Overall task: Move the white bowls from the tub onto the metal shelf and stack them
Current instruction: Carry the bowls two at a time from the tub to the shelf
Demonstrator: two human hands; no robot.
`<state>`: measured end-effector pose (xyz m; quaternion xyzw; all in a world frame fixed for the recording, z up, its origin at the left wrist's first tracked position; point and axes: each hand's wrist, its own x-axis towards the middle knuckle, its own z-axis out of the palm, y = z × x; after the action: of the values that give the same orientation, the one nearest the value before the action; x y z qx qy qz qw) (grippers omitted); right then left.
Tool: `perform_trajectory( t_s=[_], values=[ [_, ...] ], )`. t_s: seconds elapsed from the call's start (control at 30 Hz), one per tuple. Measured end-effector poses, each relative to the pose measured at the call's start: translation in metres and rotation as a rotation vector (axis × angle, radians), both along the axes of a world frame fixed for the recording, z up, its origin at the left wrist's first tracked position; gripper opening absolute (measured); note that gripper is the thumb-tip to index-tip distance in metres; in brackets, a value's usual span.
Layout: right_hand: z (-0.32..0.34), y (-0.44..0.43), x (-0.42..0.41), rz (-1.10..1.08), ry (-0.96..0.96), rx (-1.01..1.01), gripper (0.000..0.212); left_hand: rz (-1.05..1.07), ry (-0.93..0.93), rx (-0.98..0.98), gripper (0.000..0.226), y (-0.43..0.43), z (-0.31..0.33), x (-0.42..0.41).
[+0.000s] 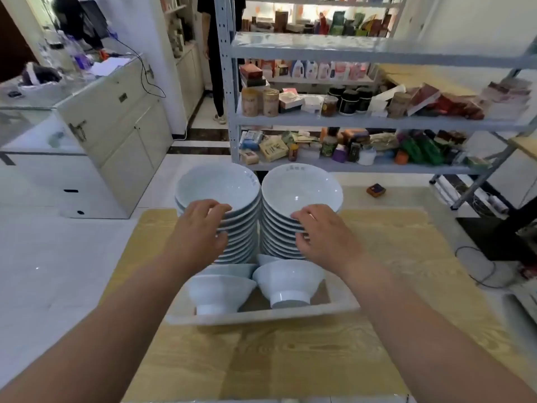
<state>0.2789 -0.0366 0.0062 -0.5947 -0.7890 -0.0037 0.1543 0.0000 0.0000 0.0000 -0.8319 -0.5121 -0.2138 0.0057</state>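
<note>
Glossy round white bowls (302, 193) — rims layered

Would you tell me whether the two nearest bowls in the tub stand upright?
No, tipped: left bowl and right bowl show foot rings toward the camera, no insides.

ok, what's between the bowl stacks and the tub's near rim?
Head view: a left upturned bowl and a right upturned bowl, side by side, lie between the left stack, right stack and tub rim.
</note>
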Motion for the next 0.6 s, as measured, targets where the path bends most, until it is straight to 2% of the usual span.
perform_trajectory(
  t_s=[0.03, 0.1, 0.17, 0.23, 0.47, 0.53, 0.6],
  values=[
    [-0.003, 0.014, 0.004, 0.004, -0.058, -0.051, 0.047, -0.008, 0.074, 0.010, 0.054, 0.013, 0.000, 0.006],
    [-0.002, 0.035, 0.009, 0.003, -0.152, -0.195, 0.047, 0.043, 0.239, -0.088, 0.054, 0.034, 0.005, 0.015],
    [0.000, 0.050, 0.013, -0.001, -0.224, -0.321, 0.032, 0.089, 0.406, -0.243, 0.041, 0.052, 0.012, 0.020],
    [-0.005, 0.058, 0.018, 0.022, -0.256, -0.335, 0.024, 0.095, 0.477, -0.345, 0.027, 0.061, 0.012, 0.020],
    [-0.005, 0.072, 0.033, 0.141, -0.117, -0.317, 0.015, 0.091, 0.368, -0.528, 0.017, 0.070, 0.022, 0.014],
    [-0.001, 0.074, 0.039, 0.157, -0.092, -0.295, 0.018, 0.099, 0.338, -0.529, 0.014, 0.068, 0.025, 0.012],
    [0.003, 0.076, 0.044, 0.181, -0.090, -0.226, 0.021, 0.119, 0.308, -0.488, 0.022, 0.065, 0.030, 0.011]
  ],
)
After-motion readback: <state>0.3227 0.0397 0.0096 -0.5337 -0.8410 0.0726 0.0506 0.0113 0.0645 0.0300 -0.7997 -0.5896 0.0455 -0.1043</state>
